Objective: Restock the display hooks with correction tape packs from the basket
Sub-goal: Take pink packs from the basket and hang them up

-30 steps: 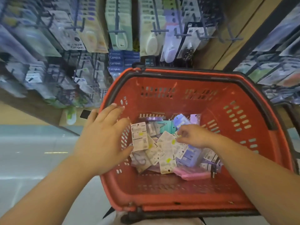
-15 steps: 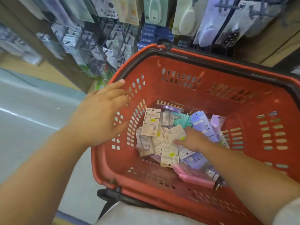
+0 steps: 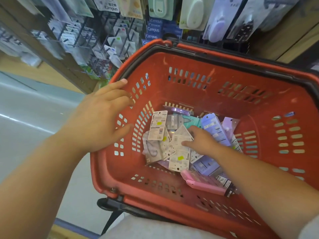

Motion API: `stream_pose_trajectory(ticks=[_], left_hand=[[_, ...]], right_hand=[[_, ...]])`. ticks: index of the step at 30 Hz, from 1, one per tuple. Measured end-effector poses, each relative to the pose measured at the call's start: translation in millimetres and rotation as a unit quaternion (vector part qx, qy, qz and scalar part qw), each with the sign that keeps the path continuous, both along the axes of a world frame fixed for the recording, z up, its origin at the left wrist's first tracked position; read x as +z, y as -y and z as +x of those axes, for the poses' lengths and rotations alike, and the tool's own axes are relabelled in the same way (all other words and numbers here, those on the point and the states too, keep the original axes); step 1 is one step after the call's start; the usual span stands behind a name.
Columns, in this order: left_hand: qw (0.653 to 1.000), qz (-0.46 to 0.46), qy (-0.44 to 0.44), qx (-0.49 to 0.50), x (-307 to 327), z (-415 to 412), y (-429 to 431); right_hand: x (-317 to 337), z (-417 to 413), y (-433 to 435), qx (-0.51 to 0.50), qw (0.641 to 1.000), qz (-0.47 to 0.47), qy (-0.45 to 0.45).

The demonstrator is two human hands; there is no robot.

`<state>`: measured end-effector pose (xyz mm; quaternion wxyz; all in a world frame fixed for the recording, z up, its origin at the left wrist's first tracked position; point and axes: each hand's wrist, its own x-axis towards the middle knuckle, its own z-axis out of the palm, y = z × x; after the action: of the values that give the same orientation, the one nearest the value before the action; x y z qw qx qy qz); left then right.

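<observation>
While the red basket (image 3: 215,94) is touched at its left wall by the left hand (image 3: 101,118), fingers laid out straight over the rim, the right hand (image 3: 202,142) is set on the correction tape packs (image 3: 177,152) heaped on the basket floor. Its fingers are bent onto a white card, though whether it is pinched cannot be told. Display hooks (image 3: 81,37) hung with packs are seen beyond the basket.

"Campus" on hanging pack (image 3: 110,5), blue boxes (image 3: 153,30), basket (image 3: 189,64) pack (image 3: 178,152)

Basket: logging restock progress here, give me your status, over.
Left hand open, against basket wall. Right hand down on white correction tape packs, grip unclear. No pack lifted yet. Nothing blocking.
</observation>
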<state>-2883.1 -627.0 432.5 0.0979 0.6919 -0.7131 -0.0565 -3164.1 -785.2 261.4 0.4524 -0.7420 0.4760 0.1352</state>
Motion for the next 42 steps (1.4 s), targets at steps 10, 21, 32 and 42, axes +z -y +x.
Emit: stream_pose_trajectory(ticks=[10, 21, 32, 42], left_hand=[[0.997, -0.028, 0.049, 0.045, 19, -51, 15], [0.813, 0.116, -0.550, 0.151, 21, -107, 64], [0.673, 0.124, -0.697, 0.214, 27, -104, 52], [0.659, 0.036, -0.701, 0.269, 27, -97, 37]], right_hand=[[117, 12, 24, -0.159, 0.956, -0.085, 0.229], [178, 32, -5, -0.267, 0.865, 0.048, 0.422], [171, 40, -17, -0.264, 0.859, 0.095, 0.429], [177, 47, -22, -0.232, 0.849, 0.177, 0.440]])
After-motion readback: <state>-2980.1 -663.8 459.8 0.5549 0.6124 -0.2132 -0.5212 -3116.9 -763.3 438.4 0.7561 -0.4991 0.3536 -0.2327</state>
